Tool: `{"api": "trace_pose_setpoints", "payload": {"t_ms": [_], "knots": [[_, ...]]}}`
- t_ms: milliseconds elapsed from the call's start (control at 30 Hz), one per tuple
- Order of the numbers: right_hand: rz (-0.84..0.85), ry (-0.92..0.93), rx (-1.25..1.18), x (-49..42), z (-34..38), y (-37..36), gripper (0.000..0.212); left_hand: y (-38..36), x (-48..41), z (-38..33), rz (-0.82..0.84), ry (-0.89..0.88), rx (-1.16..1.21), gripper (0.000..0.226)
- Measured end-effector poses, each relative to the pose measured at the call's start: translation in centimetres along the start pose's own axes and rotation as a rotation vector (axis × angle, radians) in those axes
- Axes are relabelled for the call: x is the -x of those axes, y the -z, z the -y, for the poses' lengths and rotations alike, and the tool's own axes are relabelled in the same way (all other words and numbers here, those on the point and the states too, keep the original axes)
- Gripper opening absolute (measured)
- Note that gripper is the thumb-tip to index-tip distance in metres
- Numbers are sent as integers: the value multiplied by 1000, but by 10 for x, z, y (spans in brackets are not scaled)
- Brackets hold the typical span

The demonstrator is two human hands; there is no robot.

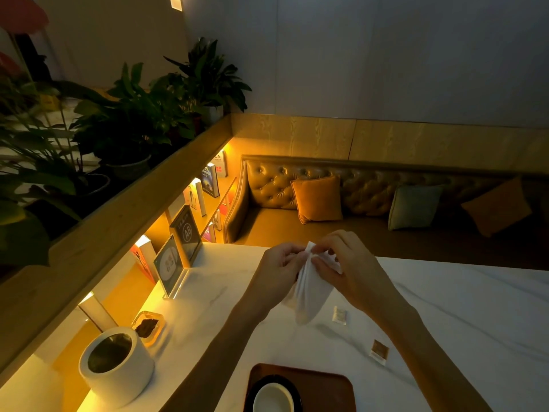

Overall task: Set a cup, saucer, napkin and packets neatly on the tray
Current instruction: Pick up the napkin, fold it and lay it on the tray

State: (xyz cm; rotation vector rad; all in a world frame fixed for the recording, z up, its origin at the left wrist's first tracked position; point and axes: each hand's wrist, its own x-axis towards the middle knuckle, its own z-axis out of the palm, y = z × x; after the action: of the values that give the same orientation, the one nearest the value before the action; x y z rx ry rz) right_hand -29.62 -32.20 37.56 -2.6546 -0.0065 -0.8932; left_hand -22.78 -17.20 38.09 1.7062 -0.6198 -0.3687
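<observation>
Both of my hands hold a white napkin (309, 292) up above the white table. My left hand (276, 272) pinches its top edge from the left and my right hand (347, 263) pinches it from the right, so the cloth hangs down between them. A brown wooden tray (323, 388) lies at the near edge. On its left side a white cup (271, 399) stands on a dark saucer (264, 382). Two packets lie on the table right of the tray: a white one (339, 315) and a brown one (379, 350).
A white cylindrical holder (116, 367) stands at the near left, with a small dish of dark stuff (148, 327) behind it. Acrylic sign stands (178, 251) rise along the lit left ledge. A tufted bench with cushions (318, 199) runs behind the table.
</observation>
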Motion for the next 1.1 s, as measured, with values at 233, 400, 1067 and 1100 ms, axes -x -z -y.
{"api": "trace_pose_setpoints", "payload": {"t_ms": [233, 400, 1067, 1100], "knots": [[-29, -16, -88, -2, -5, 4, 34, 0, 1, 1, 3, -20, -27, 25], [-94, -14, -97, -4, 1, 4, 30, 1, 1, 5, -1, -18, -18, 19], [267, -946, -1423, 30, -29, -11, 84, 14, -2, 18, 104, 240, 560, 36], [226, -921, -1408, 34, -31, -13, 72, 14, -2, 21, 85, 259, 545, 36]]}}
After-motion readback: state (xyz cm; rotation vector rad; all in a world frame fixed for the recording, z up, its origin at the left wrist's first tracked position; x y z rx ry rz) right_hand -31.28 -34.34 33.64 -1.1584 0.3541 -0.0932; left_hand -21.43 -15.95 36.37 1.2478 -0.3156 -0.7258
